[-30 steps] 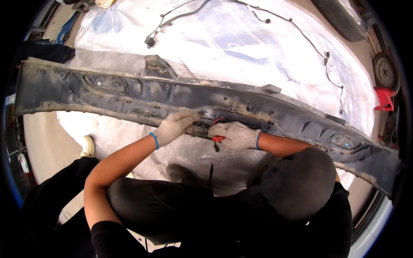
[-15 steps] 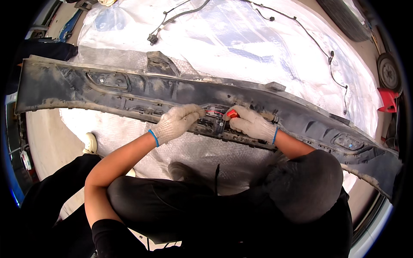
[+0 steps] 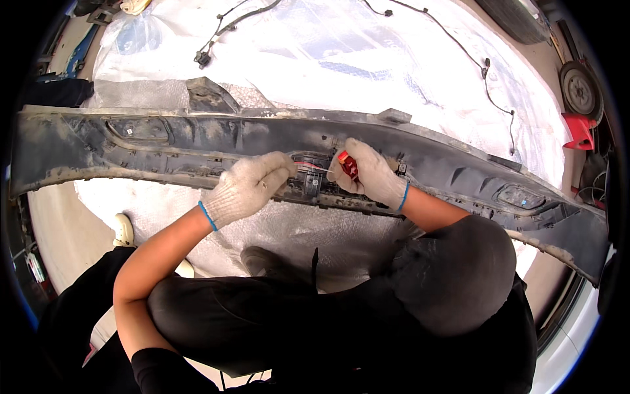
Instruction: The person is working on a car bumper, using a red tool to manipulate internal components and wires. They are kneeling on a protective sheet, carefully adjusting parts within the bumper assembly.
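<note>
A long dark grey car bumper cover [image 3: 275,134], dusty and inner side up, lies across the view in front of me. Over its middle, my right hand [image 3: 371,172], in a whitish knit glove, is closed around a red-handled tool [image 3: 349,166]; the grip hides its full shape. My left hand [image 3: 252,182], gloved alike, has its fingers pressed together at the bumper's inner edge. A thin red and pale line [image 3: 310,165] runs between both hands; whether it is a wire or a tool shaft is unclear. Beneath it sits a small black bracket [image 3: 314,184].
White plastic and bubble sheeting [image 3: 289,72] covers the ground. A black wiring harness [image 3: 453,43] with connectors lies beyond the bumper. At the right are a wheel [image 3: 581,90] and a red object [image 3: 579,131]. Another person's pale shoe [image 3: 123,230] is at the left.
My right hand has risen slightly from the bumper, and the red handle has turned to show more of itself. My left hand remains by the inner edge. The whole view has shifted.
</note>
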The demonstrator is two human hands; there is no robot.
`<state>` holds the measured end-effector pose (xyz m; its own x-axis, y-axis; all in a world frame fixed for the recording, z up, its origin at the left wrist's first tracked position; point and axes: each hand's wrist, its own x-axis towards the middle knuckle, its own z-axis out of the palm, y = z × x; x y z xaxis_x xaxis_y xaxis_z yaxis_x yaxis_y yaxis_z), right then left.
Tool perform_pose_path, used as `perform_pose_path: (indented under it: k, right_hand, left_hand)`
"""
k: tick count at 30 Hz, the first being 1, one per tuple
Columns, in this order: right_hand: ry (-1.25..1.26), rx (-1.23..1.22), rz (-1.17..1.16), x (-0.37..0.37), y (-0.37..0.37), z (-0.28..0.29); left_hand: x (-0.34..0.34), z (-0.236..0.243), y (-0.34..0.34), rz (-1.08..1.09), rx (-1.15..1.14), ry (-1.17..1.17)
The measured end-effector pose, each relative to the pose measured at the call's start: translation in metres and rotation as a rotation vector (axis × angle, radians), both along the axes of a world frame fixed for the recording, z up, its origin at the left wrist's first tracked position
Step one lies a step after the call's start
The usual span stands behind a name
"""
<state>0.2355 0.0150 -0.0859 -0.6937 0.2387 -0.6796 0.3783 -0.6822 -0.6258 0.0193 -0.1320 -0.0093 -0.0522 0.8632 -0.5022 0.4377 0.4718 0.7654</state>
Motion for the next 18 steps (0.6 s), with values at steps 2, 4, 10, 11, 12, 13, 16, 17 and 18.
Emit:
perform_pose_path:
  k: [2,4,10,11,12,13,16,17,18]
  right_hand:
    - [-0.014,0.106,0.030,0.003,0.001,0.006]
    - [0.011,0.202,0.082,0.000,0.008,0.015]
    - [0.098,0.735,0.274,-0.002,0.015,0.055]
    - [0.166,0.862,0.277,-0.001,0.018,0.059]
    - [0.227,1.002,0.270,-0.001,0.022,0.069]
    - [0.170,0.891,0.256,-0.006,0.023,0.091]
    - [0.078,0.878,0.205,-0.031,0.024,0.115]
    - [0.158,0.830,0.172,-0.037,0.024,0.111]
    - [0.179,0.850,0.216,-0.040,0.026,0.110]
  left_hand:
    - [0.003,0.003,0.007,0.010,0.020,-0.020]
    - [0.004,0.012,0.011,-0.013,-0.006,0.073]
    - [-0.001,0.021,0.007,0.055,0.047,0.108]
    - [0.000,0.026,0.006,0.101,0.044,0.042]
    - [0.002,0.034,0.009,0.138,0.055,-0.025]
    - [0.005,0.039,0.014,0.165,0.067,-0.100]
    - [0.013,0.052,0.027,0.158,0.134,-0.133]
    - [0.015,0.054,0.029,0.165,0.131,-0.120]
    - [0.017,0.057,0.031,0.154,0.135,-0.107]
